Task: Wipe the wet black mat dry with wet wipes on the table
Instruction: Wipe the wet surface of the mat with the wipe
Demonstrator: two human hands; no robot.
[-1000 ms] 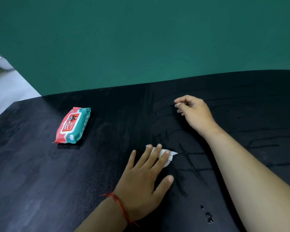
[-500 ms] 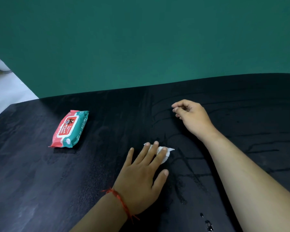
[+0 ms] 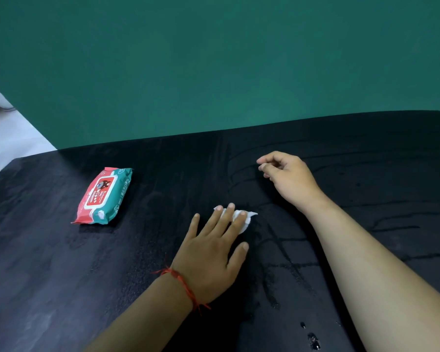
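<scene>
Left hand (image 3: 214,252) flat, pressing crumpled wet wipe (image 3: 245,221) onto black mat (image 3: 61,275). Right hand (image 3: 287,179) beyond, loosely curled, empty. Wipe likely limp, light; pin under fingertips.

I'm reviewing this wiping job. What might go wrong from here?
The wipe, small and bunched under the left hand, may smear the wet streaks on the mat rather than dry them.
The droplets near the front edge may be missed.
The right forearm lies over streaks and may spread them.
</scene>
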